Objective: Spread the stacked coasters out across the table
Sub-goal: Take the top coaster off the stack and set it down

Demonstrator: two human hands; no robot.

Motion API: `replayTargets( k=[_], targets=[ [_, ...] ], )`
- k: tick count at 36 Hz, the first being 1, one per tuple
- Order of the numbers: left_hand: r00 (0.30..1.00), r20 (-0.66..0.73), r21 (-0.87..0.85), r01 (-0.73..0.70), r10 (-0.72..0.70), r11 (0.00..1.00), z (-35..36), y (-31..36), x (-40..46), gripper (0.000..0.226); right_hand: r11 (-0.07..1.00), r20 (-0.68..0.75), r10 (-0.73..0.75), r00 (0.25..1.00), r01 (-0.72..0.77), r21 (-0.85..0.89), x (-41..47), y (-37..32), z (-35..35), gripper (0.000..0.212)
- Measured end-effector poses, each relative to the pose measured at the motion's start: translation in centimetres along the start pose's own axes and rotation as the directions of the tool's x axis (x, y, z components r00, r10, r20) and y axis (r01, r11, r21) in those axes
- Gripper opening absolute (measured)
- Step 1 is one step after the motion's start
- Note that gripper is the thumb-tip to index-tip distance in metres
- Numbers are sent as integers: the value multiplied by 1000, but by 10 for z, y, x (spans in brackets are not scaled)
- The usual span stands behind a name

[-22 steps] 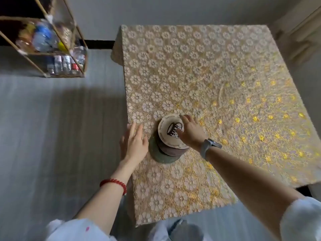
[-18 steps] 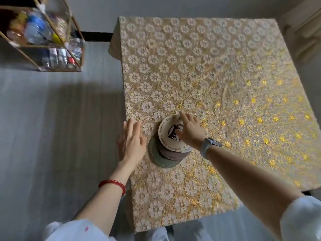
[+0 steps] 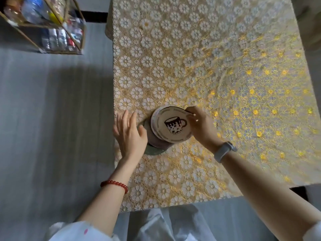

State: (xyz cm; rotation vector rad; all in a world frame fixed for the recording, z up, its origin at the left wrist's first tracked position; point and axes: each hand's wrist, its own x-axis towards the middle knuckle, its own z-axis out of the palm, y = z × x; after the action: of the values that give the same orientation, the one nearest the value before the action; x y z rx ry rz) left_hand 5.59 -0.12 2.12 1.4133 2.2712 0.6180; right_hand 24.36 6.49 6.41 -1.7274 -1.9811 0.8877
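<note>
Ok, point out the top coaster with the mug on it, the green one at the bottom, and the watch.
top coaster (image 3: 173, 126): head view, on the printed mug.
green coaster (image 3: 153, 151): head view, on its exposed near edge.
watch (image 3: 224, 151): head view, on the grey band.

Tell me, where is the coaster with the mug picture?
The mug coaster sits on top of the coaster stack, near the table's left edge, between the left hand and the right hand.

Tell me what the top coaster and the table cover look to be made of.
Top coaster: probably thin wood or stiff card, matte pale tan with a dark printed mug and a flat, rigid edge. Table cover: likely embossed vinyl or lace-like plastic; its gold flowers glint in the light.
</note>
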Motion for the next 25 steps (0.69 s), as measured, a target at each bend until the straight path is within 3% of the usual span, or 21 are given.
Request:
replayTargets(
  k=[7, 13, 15, 21, 25],
  targets=[
    [990, 61, -136, -114, 123, 984, 39, 62, -86, 44, 913, 80, 254, 964, -267, 307, -68, 77, -54, 18],
    [966, 214, -138, -118, 146, 983, 82, 97, -151, 55, 850, 85, 365, 927, -369, 376, -118, 131, -84, 18],
    [953, 260, -121, -125, 153, 985, 96, 103, -168, 56, 862, 92, 377, 922, -385, 329, -129, 146, -88, 16],
    [915, 370, 105, -215, 162, 971, 117, 103, -196, 69, 956, 104, 290, 951, -284, -67, -151, 180, -92, 21],
    [875, 458, 195, -268, 154, 944, 120, 102, -195, 87, 969, 87, 209, 974, -194, -155, -157, 185, -92, 25]
  ],
)
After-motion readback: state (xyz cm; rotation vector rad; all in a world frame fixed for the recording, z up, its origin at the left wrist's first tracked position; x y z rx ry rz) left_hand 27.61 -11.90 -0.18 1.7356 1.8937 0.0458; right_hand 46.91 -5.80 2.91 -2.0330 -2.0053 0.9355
